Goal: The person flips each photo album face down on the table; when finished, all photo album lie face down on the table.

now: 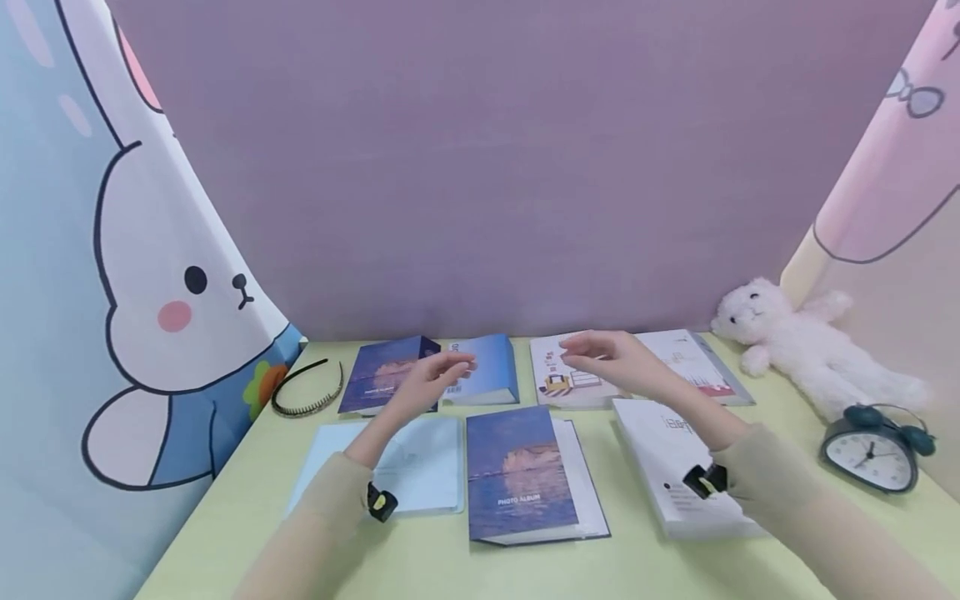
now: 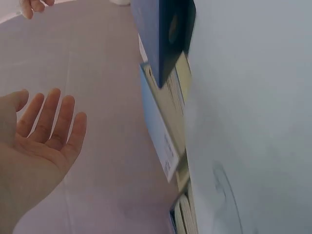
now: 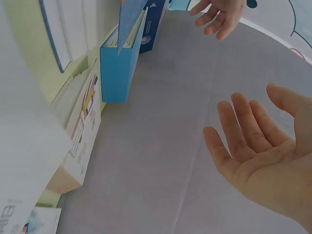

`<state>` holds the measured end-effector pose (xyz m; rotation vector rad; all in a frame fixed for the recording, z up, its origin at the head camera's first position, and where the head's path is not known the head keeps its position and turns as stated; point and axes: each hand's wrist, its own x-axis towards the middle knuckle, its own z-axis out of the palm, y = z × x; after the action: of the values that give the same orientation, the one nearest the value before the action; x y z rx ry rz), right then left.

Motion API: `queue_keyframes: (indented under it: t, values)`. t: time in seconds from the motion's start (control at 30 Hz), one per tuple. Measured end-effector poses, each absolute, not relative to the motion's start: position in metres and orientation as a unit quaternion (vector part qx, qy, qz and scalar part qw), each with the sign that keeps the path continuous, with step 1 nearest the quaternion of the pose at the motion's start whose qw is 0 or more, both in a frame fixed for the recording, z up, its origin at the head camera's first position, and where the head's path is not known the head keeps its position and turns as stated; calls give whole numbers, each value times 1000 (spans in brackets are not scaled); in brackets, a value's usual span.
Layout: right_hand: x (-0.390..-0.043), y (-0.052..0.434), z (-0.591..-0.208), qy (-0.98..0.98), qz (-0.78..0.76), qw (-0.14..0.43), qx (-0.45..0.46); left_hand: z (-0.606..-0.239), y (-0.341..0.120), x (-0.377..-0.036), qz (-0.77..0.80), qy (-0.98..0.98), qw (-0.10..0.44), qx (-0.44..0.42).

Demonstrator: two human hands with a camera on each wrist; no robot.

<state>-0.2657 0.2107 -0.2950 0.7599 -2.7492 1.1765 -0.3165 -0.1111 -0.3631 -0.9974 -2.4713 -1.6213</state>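
Both hands hover above a table of albums and hold nothing. In the head view my left hand [image 1: 433, 379] is over the back row, near a purple photo album [image 1: 375, 375] and a blue album [image 1: 487, 367]. Its fingers are relaxed and spread apart in the left wrist view. My right hand [image 1: 618, 358] hangs above a white album with a drawn house [image 1: 555, 379]; in the right wrist view its fingers are loosely extended. A photo album with a sea-cliff cover [image 1: 517, 479] lies front centre, between a pale blue album [image 1: 423, 467] and a thick white album [image 1: 652, 475].
A dark toothed headband [image 1: 307, 408] lies at the back left. On the right are a white plush bear [image 1: 817, 350] and a dark alarm clock [image 1: 870, 458]. Another white album [image 1: 697, 367] stands at the back right. A purple backdrop [image 1: 510, 167] rises behind the table.
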Motion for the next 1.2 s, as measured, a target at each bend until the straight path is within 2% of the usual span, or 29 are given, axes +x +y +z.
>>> queue_keyframes:
  t: [0.43,0.7,0.93,1.13,1.2]
  values:
    - [-207,262,-323,-895,381,1,233,-340,-35,-309,-531,-768,-45,-356]
    - [-180,278,-344,-895,385,38,223,-344,12,-312,-539,-743,-56,-393]
    - [-172,279,-364,-922,342,63,170,-360,43,-314,-486,-779,-69,-390]
    - [-175,281,-377,-938,308,17,157,-375,46,-322,-394,-826,-89,-394]
    - [-175,282,-379,-942,289,18,169,-377,46,-325,-386,-829,-94,-395]
